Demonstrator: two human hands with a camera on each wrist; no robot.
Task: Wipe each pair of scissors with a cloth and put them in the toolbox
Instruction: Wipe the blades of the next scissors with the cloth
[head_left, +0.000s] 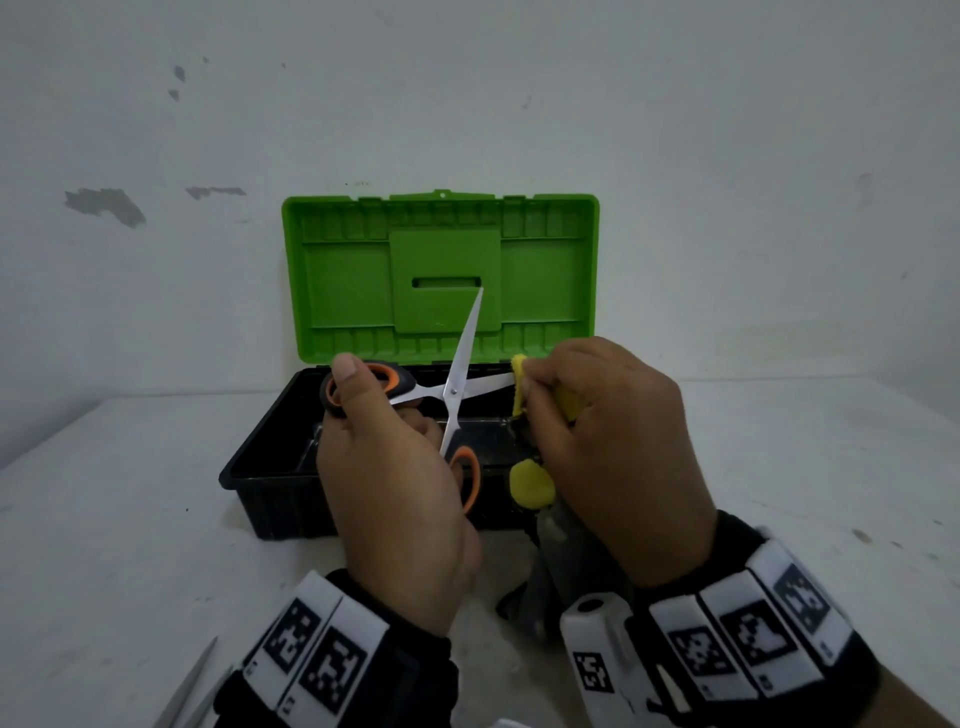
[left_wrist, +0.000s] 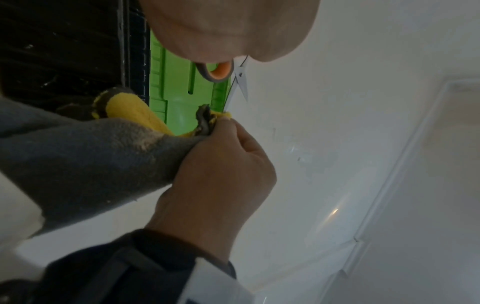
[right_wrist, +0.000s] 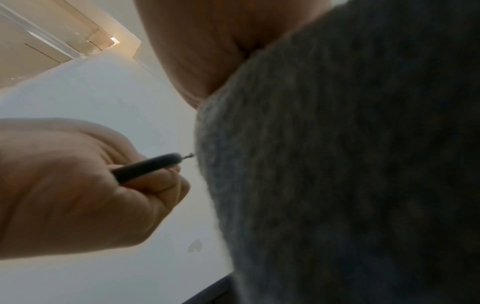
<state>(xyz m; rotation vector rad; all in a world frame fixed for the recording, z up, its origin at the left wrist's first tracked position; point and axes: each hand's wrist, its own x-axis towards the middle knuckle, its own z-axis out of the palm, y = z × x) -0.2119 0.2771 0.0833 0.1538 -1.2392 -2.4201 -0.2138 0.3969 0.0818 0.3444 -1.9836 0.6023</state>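
Observation:
A pair of scissors (head_left: 453, 394) with orange-and-black handles is spread wide open above the toolbox (head_left: 244, 470). My left hand (head_left: 382, 467) grips its handles, thumb through the upper loop. One blade points up across the green lid (head_left: 358, 280). The other blade runs right into a yellow-and-grey cloth (head_left: 519, 387), which my right hand (head_left: 597, 436) pinches around the blade's end. In the left wrist view the right hand (left_wrist: 221, 162) holds the cloth (left_wrist: 78, 160) by the blade under the orange handle (left_wrist: 221, 72). In the right wrist view the grey cloth (right_wrist: 337, 164) fills the right side.
The black toolbox stands open on a white table (head_left: 119, 519), its lid leaning back near the wall. The blades of another pair of scissors (head_left: 189, 680) lie at the bottom left of the table. Loose grey cloth (head_left: 550, 571) hangs down between my wrists.

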